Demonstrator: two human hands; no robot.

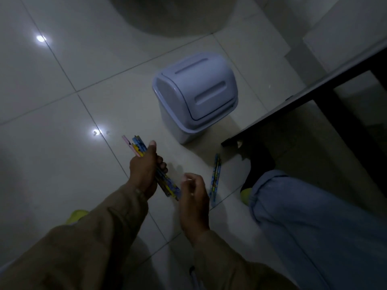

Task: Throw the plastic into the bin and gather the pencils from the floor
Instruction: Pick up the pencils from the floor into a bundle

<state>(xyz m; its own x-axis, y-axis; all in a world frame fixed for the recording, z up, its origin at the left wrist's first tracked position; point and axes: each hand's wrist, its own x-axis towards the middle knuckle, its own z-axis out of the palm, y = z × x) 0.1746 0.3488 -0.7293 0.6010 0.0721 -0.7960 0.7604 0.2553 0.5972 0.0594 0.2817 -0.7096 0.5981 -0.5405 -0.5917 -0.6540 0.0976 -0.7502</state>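
Right hand (193,197) nearest, fingers loosely curled, grasping nothing; left hand (144,170) clenched around bundle of pencils (165,183); two loose pencils (215,176) on floor (62,122) at 3 o'clock of right hand; bin (194,95), lid closed, at 12 o'clock.

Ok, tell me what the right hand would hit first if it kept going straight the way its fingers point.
Most likely the loose pencils on the floor just beyond the right hand, whose fingers are curled and empty. Depth is unclear from above, so it could pass over them.
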